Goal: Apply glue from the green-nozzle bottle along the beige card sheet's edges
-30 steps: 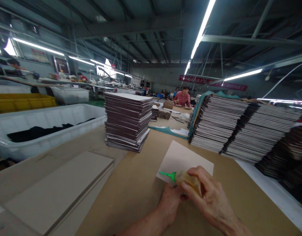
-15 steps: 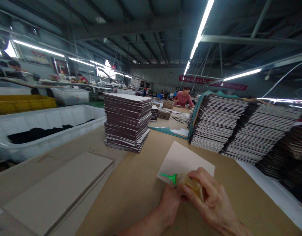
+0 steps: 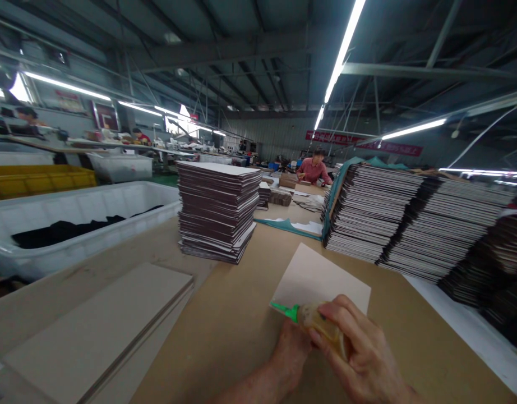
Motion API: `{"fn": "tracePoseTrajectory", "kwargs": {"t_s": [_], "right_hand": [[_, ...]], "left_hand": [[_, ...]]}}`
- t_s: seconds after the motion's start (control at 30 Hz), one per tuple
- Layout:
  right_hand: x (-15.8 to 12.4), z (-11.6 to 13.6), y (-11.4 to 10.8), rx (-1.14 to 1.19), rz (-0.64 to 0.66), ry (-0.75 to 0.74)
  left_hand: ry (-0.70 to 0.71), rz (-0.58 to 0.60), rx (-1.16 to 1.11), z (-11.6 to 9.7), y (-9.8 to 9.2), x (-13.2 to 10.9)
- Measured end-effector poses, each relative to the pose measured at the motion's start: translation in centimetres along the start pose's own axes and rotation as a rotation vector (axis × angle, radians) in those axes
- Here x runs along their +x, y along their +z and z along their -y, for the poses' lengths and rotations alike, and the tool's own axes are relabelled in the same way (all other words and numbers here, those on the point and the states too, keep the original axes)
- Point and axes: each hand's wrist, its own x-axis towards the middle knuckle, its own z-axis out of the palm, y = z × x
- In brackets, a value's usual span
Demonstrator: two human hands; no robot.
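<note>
My right hand point(image 3: 355, 342) is wrapped round a squeeze bottle point(image 3: 319, 325) of amber liquid, which looks like glue. Its green nozzle point(image 3: 286, 310) points left, with the tip over the near left corner of a pale board point(image 3: 321, 275). At the board's near edge is my left hand point(image 3: 290, 350), closed on it below the bottle; most of its fingers are hidden behind the bottle and my right hand.
A tall stack of dark-edged boards point(image 3: 218, 213) stands beyond on the left, and larger stacks point(image 3: 368, 207) rise on the right. Flat panels point(image 3: 102, 331) lie at left, beside a white bin point(image 3: 86, 196) with black material. A person point(image 3: 314, 168) sits farther back.
The bottle has shifted slightly left and down, bringing its nozzle tip to the board's left corner. The board has moved a little to the right and nearer.
</note>
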Motion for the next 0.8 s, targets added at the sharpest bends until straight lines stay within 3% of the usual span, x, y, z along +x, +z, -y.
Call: {"fn": "tracePoseTrajectory", "kwargs": {"t_s": [0.27,0.47,0.67,0.8], "right_hand": [[-0.46,-0.35,0.19,-0.008,-0.013,0.002],[-0.23,-0.87,-0.26,-0.117,-0.155,0.017],[0.01,-0.57,-0.47,-0.116,-0.095,-0.044],[0.18,-0.80,-0.64,-0.167,-0.196,-0.005]], "left_hand": [[0.012,0.007,0.024,-0.18,0.13,0.16],[-0.037,0.038,0.078,0.50,-0.12,0.29],[-0.030,0.051,0.062,-0.04,0.28,0.15],[-0.063,0.015,0.093,0.48,-0.12,0.62]]}}
